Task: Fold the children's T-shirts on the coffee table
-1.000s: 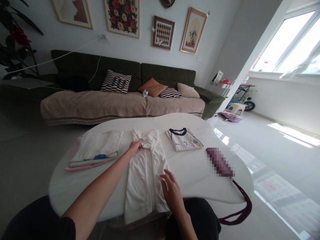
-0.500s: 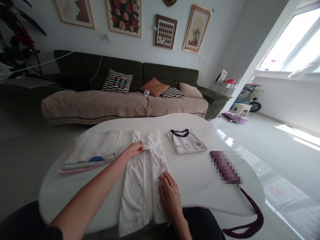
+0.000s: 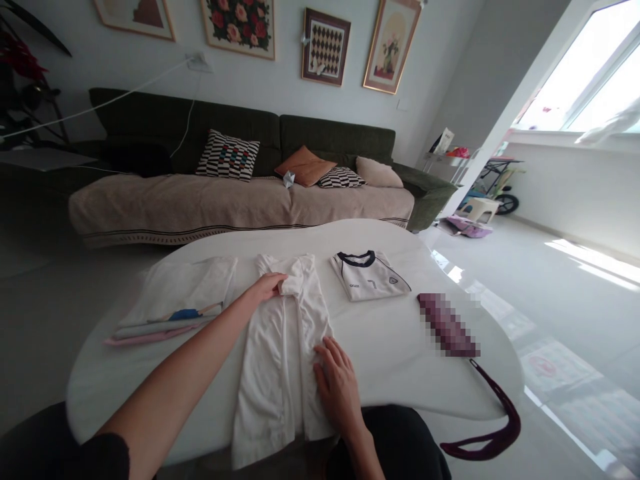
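Observation:
White trousers (image 3: pixel 263 380) are spread lengthwise over the middle of the table, the leg ends hanging past the near edge. My left hand (image 3: pixel 270 287) reaches across to their upper part, its fingers closed on a bunched fold just above where the legs part. On the outer edge of the right leg rests my right hand (image 3: pixel 339 385), palm down, fingers stretched out. To the right of the trousers' top lies a folded white jersey (image 3: pixel 370 279) with a dark collar. Left of them is a stack of folded clothes (image 3: pixel 175 293), white on top, with grey and pink below.
The white table (image 3: pixel 390 367) has rounded edges. On its right side lies a blurred-out maroon item (image 3: pixel 447 325) with a dark strap (image 3: pixel 505 407) hanging over the edge. Behind the table stands a green sofa (image 3: pixel 340 137) with cushions and a beige cover (image 3: pixel 225 203).
My view has shifted slightly, so everything appears a little higher and further left. Both hands stay at about the same places on the trousers.

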`<move>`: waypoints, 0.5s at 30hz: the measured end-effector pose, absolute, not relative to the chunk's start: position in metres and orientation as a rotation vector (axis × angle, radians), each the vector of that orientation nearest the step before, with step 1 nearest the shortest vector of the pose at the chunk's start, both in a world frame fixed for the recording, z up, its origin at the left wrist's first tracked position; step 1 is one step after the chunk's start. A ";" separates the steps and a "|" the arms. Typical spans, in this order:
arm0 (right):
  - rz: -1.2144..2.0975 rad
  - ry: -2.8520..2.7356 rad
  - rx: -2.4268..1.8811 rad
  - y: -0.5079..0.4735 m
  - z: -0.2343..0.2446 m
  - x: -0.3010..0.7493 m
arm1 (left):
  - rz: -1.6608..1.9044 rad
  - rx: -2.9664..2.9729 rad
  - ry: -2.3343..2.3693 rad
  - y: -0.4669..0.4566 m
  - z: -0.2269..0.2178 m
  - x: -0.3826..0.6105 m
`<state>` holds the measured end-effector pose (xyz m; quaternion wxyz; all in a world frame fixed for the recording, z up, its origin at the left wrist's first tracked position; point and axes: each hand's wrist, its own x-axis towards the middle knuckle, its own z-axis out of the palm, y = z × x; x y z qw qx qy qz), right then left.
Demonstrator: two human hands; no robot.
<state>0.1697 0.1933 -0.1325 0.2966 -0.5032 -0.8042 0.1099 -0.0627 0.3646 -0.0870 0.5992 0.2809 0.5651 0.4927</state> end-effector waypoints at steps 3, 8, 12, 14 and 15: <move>0.297 -2.138 -1.331 0.193 -0.132 0.170 | 1.233 0.675 1.328 0.365 -0.089 -0.061; 0.288 -2.121 -1.321 0.193 -0.131 0.170 | 1.198 0.646 1.409 0.356 -0.096 -0.069; 0.299 -2.122 -1.309 0.194 -0.132 0.171 | 1.200 0.652 1.464 0.365 -0.097 -0.075; 0.305 -2.127 -1.306 0.194 -0.133 0.171 | 1.234 0.673 1.497 0.374 -0.096 -0.075; 0.307 -2.128 -1.305 0.195 -0.133 0.171 | 1.238 0.693 1.506 0.379 -0.096 -0.075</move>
